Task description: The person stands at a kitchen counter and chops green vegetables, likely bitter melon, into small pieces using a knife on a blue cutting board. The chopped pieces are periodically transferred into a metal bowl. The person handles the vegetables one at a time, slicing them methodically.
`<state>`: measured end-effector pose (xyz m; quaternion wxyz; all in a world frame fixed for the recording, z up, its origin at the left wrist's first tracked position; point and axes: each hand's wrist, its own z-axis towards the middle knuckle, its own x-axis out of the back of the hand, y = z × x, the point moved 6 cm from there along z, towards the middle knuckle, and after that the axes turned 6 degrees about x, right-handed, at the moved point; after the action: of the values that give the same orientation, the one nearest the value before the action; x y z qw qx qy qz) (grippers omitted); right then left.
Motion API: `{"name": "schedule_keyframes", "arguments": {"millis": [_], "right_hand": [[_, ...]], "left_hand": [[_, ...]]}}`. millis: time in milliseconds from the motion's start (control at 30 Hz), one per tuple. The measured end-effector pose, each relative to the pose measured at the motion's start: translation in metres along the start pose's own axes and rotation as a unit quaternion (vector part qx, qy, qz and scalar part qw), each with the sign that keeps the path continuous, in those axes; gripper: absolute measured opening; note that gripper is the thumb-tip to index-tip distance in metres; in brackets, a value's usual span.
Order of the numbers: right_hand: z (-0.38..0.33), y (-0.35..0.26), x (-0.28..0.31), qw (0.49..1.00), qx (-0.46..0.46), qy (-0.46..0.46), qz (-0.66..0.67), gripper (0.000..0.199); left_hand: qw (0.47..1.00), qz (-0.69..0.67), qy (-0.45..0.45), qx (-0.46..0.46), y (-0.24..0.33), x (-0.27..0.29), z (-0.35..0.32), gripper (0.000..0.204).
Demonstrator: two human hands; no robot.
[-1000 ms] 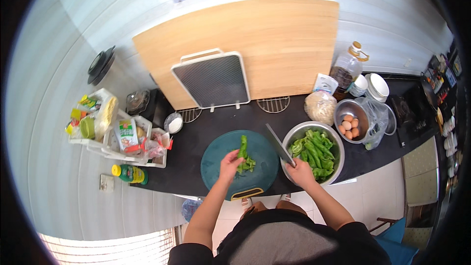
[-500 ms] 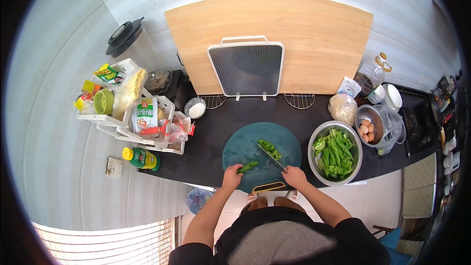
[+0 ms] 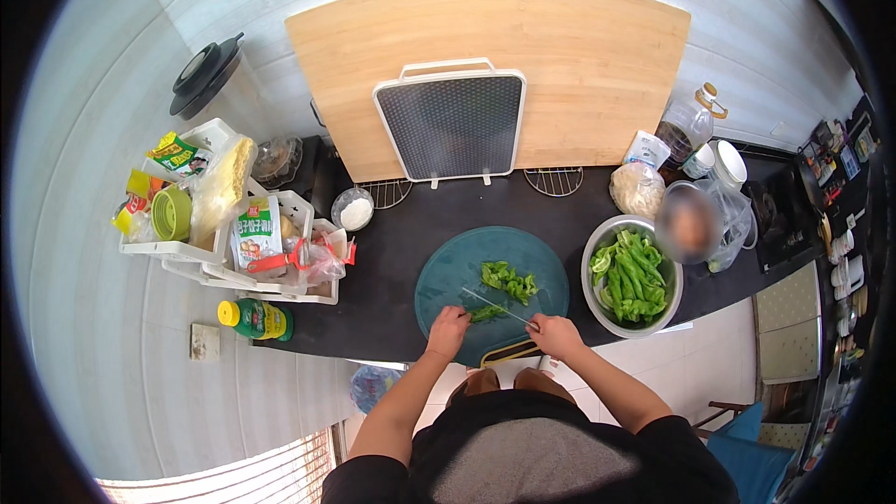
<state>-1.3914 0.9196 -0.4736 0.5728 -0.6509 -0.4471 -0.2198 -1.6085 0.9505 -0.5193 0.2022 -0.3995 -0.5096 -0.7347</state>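
In the head view, a knife (image 3: 495, 304) lies slantwise over a round dark-green board (image 3: 443, 266), its tip toward the upper left and its handle toward the lower right. The right hand (image 3: 553, 336) is closed around that handle. The left hand (image 3: 448, 329), fingers bent and drawn together, pinches the left end of a green pepper piece (image 3: 483, 314). The piece is on the near part of the board; its long axis runs nearly level from left to right, toward the blade. Chopped pepper (image 3: 509, 282) lies in a loose heap just beyond the knife.

To the right of the board on the black bench (image 3: 387, 252), a steel bowl (image 3: 587, 285) holds whole peppers (image 3: 639, 278), most pointing lengthwise toward and away from the person.

At the left, a white-and-green packet (image 3: 256, 231) in a white basket (image 3: 219, 273) bears printed characters. The bottle (image 3: 264, 319) beside it has a yellow cap and a yellow label, its print too small to read.
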Motion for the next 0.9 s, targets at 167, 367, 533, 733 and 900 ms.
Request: {"name": "schedule_keyframes", "arguments": {"millis": [167,367,533,733,900], "right_hand": [[0.007,0.004,-0.008,0.996,0.024,-0.04,-0.07,0.02],[0.024,-0.001,-0.021,0.987,0.018,-0.111,-0.111,0.016],[0.052,0.0,-0.054,0.988,0.031,-0.103,-0.111,0.016],[0.062,-0.005,-0.059,0.997,-0.02,-0.055,-0.06,0.018],[0.052,-0.002,-0.03,0.998,-0.05,-0.023,-0.018,0.021]], "left_hand": [[0.999,0.03,0.0,-0.043,-0.002,-0.01,0.003,0.016],[0.993,0.081,-0.058,-0.057,0.0,-0.019,0.002,0.013],[0.994,0.085,-0.046,-0.043,-0.001,-0.022,0.001,0.009],[0.995,0.082,-0.042,-0.027,0.0,-0.02,-0.001,0.008],[0.996,0.078,-0.038,-0.037,0.001,-0.017,0.003,0.008]]}}
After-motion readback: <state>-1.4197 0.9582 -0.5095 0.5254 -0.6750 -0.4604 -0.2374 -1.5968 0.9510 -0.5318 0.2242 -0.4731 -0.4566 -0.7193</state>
